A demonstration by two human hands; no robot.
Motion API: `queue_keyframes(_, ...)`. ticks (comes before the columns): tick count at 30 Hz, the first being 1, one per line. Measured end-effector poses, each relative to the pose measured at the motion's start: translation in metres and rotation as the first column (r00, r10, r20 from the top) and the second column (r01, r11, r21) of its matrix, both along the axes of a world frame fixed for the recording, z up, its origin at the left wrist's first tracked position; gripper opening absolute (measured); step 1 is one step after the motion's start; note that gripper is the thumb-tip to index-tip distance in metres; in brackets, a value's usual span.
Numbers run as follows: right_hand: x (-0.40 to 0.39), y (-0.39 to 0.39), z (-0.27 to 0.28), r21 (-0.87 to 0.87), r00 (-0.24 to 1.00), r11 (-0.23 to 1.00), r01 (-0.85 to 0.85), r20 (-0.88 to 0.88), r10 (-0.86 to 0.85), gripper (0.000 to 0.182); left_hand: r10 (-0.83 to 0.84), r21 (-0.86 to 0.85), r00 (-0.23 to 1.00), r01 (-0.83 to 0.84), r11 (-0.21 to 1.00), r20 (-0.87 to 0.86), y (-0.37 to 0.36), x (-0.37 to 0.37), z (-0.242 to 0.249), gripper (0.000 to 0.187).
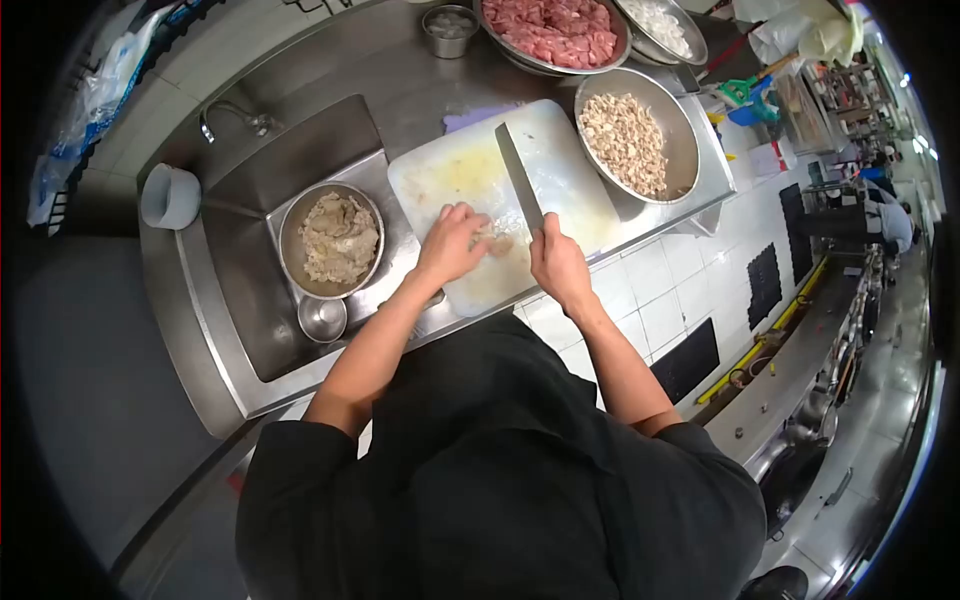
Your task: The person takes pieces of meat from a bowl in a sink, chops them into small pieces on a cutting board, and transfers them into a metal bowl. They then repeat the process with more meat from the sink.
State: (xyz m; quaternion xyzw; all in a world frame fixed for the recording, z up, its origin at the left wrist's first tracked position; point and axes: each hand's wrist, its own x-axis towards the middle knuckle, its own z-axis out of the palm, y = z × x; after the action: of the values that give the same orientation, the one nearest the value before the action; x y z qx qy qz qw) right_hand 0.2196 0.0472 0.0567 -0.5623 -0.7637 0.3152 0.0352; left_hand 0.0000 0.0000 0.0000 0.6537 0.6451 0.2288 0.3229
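Observation:
My right hand (558, 262) is wrapped round the handle of a long knife (521, 178), whose blade points up and away over the white cutting board (570, 165). My left hand (452, 244) rests on the board left of the blade, its fingers bent and apart at their tips. Beside those fingertips lies a small pale brown piece of food (499, 245). It touches or nearly touches the fingers, and I cannot make out a grip on it. Yellowish stains and wet marks show on the board.
A bowl of chopped pale pieces (642, 190) stands right of the board, and a bowl of raw meat (550, 70) behind it. The sink (270, 350) at left holds a bowl of greyish paste (290, 275) and a small metal cup (323, 319). A person (885, 222) stands far right.

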Motion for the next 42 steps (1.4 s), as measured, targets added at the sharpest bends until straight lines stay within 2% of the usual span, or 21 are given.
queue_keyframes(2, -0.026, -0.013, -0.012, -0.024, 0.998, 0.998, -0.063, 0.004, 0.063, 0.029, -0.069, 0.257, 0.994, 0.089, 0.962, -0.084, -0.006, -0.029, 0.002, 0.026)
queue_keyframes(3, 0.043, 0.009, -0.002, 0.021, 0.992, 0.998, -0.061, 0.108, 0.058, 0.029, -0.069, 0.314, 0.997, 0.062, 0.947, 0.014, 0.019, 0.048, -0.012, 0.026)
queue_keyframes(5, 0.027, 0.002, -0.017, -0.061, 0.985, 0.99, -0.125, 0.114, 0.131, 0.024, -0.251, 0.352, 0.964, 0.267, 0.897, -0.09, 0.014, 0.035, -0.014, 0.022)
queue_keyframes(7, 0.018, -0.01, 0.004, -0.078, 0.981, 0.986, -0.145, 0.117, 0.153, 0.021, -0.235, 0.355, 0.958, 0.28, 0.892, -0.164, 0.012, 0.032, -0.021, 0.021)
queue_keyframes(9, 0.016, -0.016, 0.021, -0.158, 0.943, 0.967, -0.201, 0.236, 0.235, 0.021, -0.219, 0.366, 0.951, 0.288, 0.885, -0.218, 0.011, 0.034, -0.024, 0.02)
queue_keyframes(12, 0.008, -0.017, -0.014, -0.087, 0.965, 0.975, -0.202, 0.151, 0.213, 0.021, -0.236, 0.356, 0.946, 0.304, 0.884, -0.223, 0.009, 0.03, -0.023, 0.016)
queue_keyframes(14, -0.003, 0.019, -0.03, -0.1, 0.967, 0.97, -0.223, 0.106, 0.233, 0.022, -0.249, 0.351, 0.926, 0.342, 0.872, -0.284, 0.01, 0.032, -0.024, 0.014)
queue_keyframes(17, -0.001, 0.007, -0.001, -0.126, 0.959, 0.957, -0.262, 0.073, 0.272, 0.024, -0.198, 0.447, 0.962, 0.264, 0.854, -0.189, 0.01, 0.03, -0.028, 0.013)
queue_keyframes(19, 0.002, -0.014, -0.011, -0.125, 0.969, 0.978, -0.167, 0.162, 0.186, 0.026, -0.198, 0.406, 0.959, 0.266, 0.875, -0.201, 0.012, 0.026, -0.028, 0.013)
queue_keyframes(21, -0.005, -0.002, -0.037, -0.071, 0.98, 0.983, -0.167, 0.095, 0.173, 0.029, -0.197, 0.416, 0.959, 0.267, 0.87, -0.203, 0.008, 0.027, -0.033, 0.013)
queue_keyframes(24, -0.008, 0.021, -0.02, -0.117, 0.971, 0.966, -0.229, 0.043, 0.236, 0.033, -0.258, 0.432, 0.949, 0.311, 0.847, -0.179, 0.01, 0.023, -0.026, 0.012)
queue_keyframes(28, -0.006, -0.021, -0.048, 0.063, 0.978, 0.977, -0.204, 0.049, 0.201, 0.034, -0.242, 0.442, 0.953, 0.299, 0.846, -0.182, 0.011, 0.015, -0.027, 0.013)
queue_keyframes(29, -0.006, -0.013, -0.061, 0.052, 0.98, 0.98, -0.193, 0.05, 0.191, 0.034, -0.237, 0.436, 0.956, 0.29, 0.852, -0.172, 0.012, 0.015, -0.029, 0.013)
queue_keyframes(31, -0.018, 0.02, -0.053, -0.112, 0.987, 0.981, -0.159, -0.037, 0.156, 0.053, -0.239, 0.415, 0.959, 0.28, 0.865, -0.15, 0.004, 0.018, -0.035, 0.013)
queue_keyframes(33, -0.017, 0.011, -0.02, -0.139, 0.984, 0.976, -0.169, 0.024, 0.174, 0.051, -0.286, 0.385, 0.944, 0.328, 0.863, -0.163, 0.011, 0.013, -0.031, 0.014)
queue_keyframes(34, -0.012, -0.009, -0.016, -0.066, 0.987, 0.985, -0.159, 0.006, 0.16, 0.038, -0.276, 0.42, 0.956, 0.293, 0.859, -0.103, 0.01, 0.012, -0.032, 0.016)
queue_keyframes(36, -0.012, -0.027, -0.044, 0.022, 0.991, 0.991, -0.131, -0.026, 0.131, 0.025, -0.257, 0.433, 0.961, 0.276, 0.858, -0.103, 0.01, 0.011, -0.033, 0.016)
queue_keyframes(37, -0.015, -0.018, -0.047, 0.015, 0.991, 0.992, -0.128, -0.028, 0.128, 0.025, -0.248, 0.432, 0.963, 0.267, 0.862, -0.1, 0.006, 0.011, -0.034, 0.017)
queue_keyframes(39, -0.026, 0.011, -0.051, -0.124, 0.992, 0.989, -0.084, -0.099, 0.072, 0.052, -0.263, 0.408, 0.96, 0.28, 0.869, -0.098, 0.007, 0.009, -0.034, 0.016)
queue_keyframes(41, -0.022, 0.007, -0.037, -0.161, 0.993, 0.981, -0.105, -0.066, 0.095, 0.053, -0.279, 0.407, 0.953, 0.302, 0.862, -0.116, 0.007, 0.006, -0.029, 0.016)
queue_keyframes(42, -0.018, -0.006, -0.039, -0.109, 0.992, 0.988, -0.11, -0.074, 0.102, 0.043, -0.283, 0.428, 0.952, 0.307, 0.85, -0.12, 0.01, 0.004, -0.033, 0.016)
